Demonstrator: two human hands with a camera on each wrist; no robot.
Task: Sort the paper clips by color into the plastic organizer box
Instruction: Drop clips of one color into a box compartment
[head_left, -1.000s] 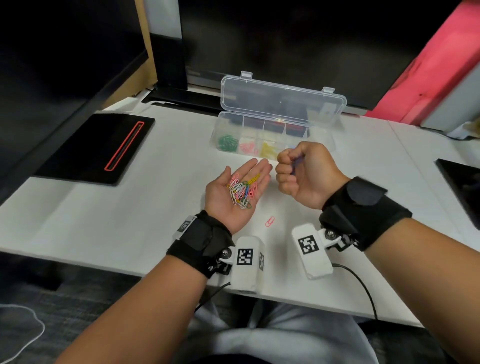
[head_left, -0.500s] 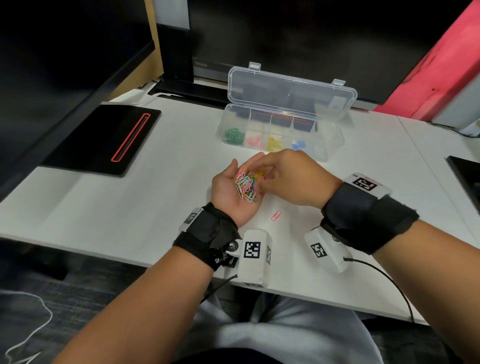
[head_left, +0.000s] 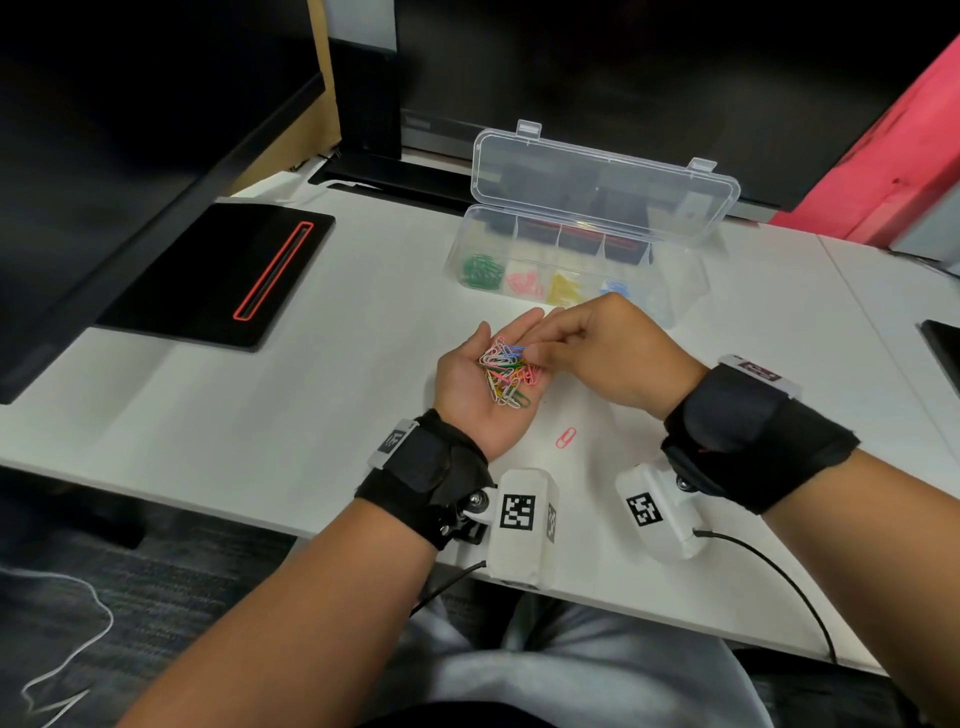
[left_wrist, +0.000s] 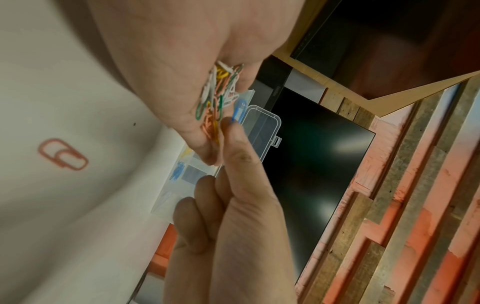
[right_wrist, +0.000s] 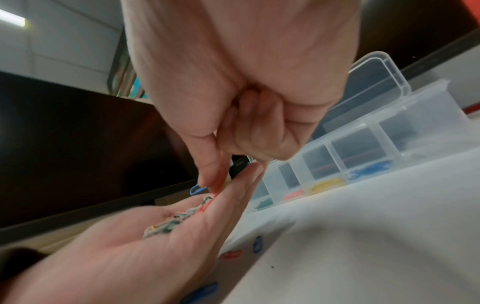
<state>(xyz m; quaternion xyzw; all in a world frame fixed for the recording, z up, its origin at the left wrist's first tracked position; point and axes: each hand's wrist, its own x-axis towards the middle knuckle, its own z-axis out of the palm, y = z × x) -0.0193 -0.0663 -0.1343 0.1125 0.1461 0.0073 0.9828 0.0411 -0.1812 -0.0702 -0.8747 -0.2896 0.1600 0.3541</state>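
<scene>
My left hand (head_left: 467, 387) lies palm up above the white table, fingers nearly straight, carrying a pile of mixed paper clips (head_left: 506, 376). My right hand (head_left: 597, 358) reaches over it, and its thumb and forefinger pinch a blue paper clip (head_left: 515, 349) at the pile's far edge; the same blue paper clip (left_wrist: 240, 109) (right_wrist: 198, 188) shows in both wrist views. The clear organizer box (head_left: 675, 283) stands open behind the hands, lid (head_left: 602, 187) upright. Its front compartments hold green clips (head_left: 480, 270), pink clips (head_left: 524, 283), yellow clips (head_left: 566, 291) and blue clips (head_left: 615, 288). One loose pink clip (head_left: 565, 437) lies on the table.
A black pad with a red outline (head_left: 218, 275) lies at the left. A dark monitor (head_left: 623, 78) stands behind the box. Another black object (head_left: 943, 348) sits at the right edge. A cable (head_left: 769, 577) hangs over the table's front edge.
The right hand was a fist beside the left palm; it has turned over, reached into the pile and now pinches a blue clip. The left hand stayed in place.
</scene>
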